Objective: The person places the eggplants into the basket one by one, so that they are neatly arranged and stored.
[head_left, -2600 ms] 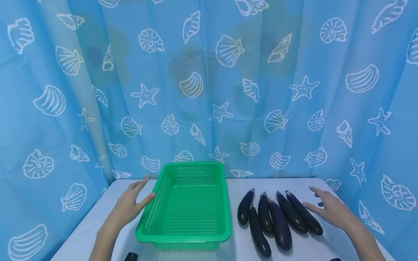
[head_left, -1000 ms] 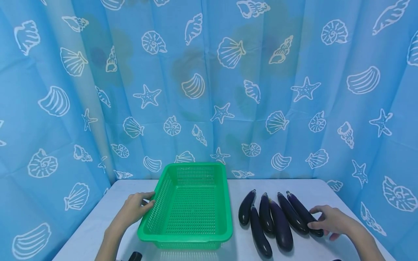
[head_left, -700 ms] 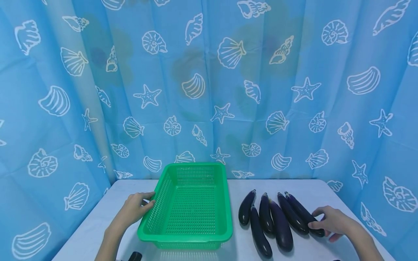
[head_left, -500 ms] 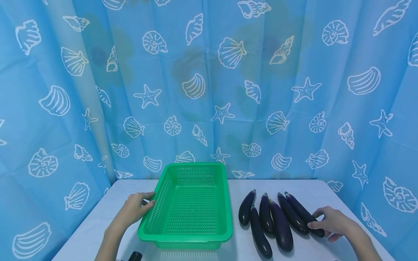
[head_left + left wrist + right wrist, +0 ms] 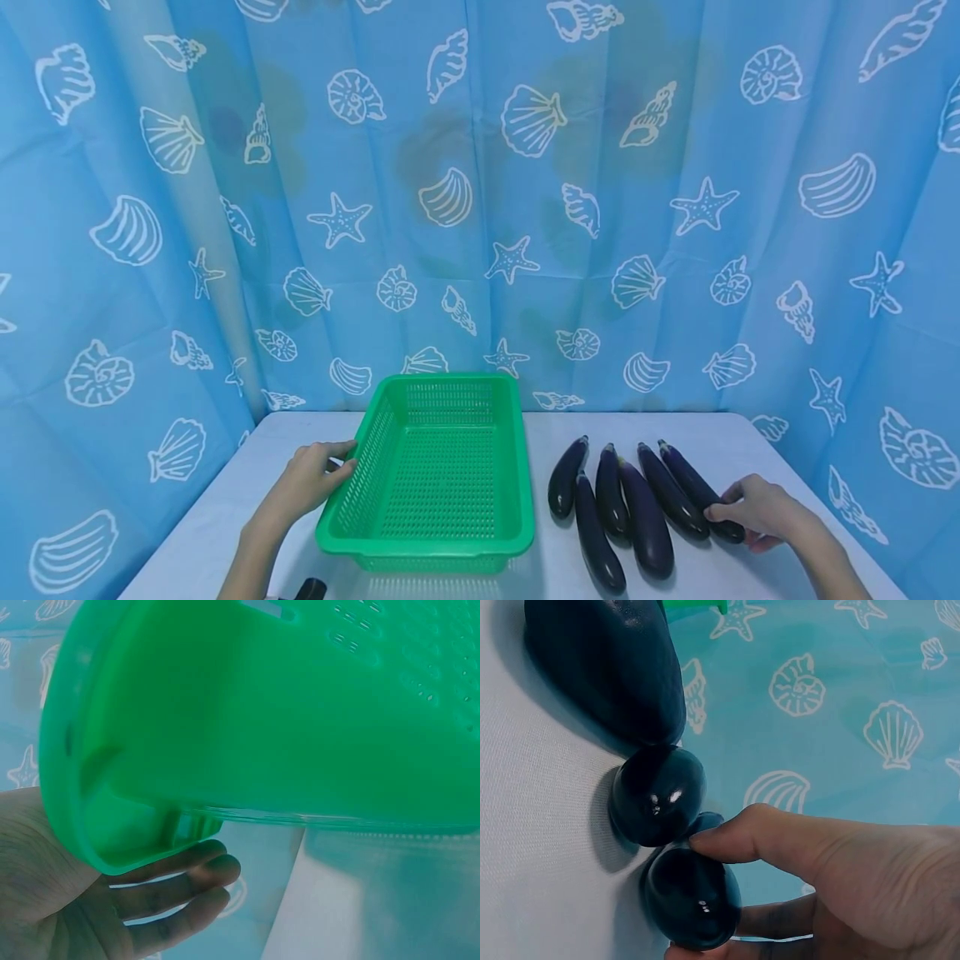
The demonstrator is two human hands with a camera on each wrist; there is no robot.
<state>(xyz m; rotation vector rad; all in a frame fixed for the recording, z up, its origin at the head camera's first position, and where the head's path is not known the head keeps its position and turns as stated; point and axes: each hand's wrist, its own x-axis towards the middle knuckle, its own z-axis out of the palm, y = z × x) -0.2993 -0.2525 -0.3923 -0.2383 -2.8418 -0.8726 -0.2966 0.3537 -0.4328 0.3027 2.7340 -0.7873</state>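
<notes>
On the table (image 5: 720,442) before a blue curtain (image 5: 487,208), pinching the rightmost eggplant (image 5: 692,477) by its fat end with the right hand (image 5: 768,510), holding the basket (image 5: 423,548) by its rim in the half-curled left hand (image 5: 298,483), risking a slip from that off-centre hold on glossy skin

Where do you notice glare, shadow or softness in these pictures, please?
Head view: small highlights on the glossy eggplants, and soft shadow on the white table around the base of the green basket; left wrist view: the basket's side looks unevenly shaded and soft in detail; right wrist view: bright glints on the two nearest eggplants, with dark shadows on the table beside them.
</notes>
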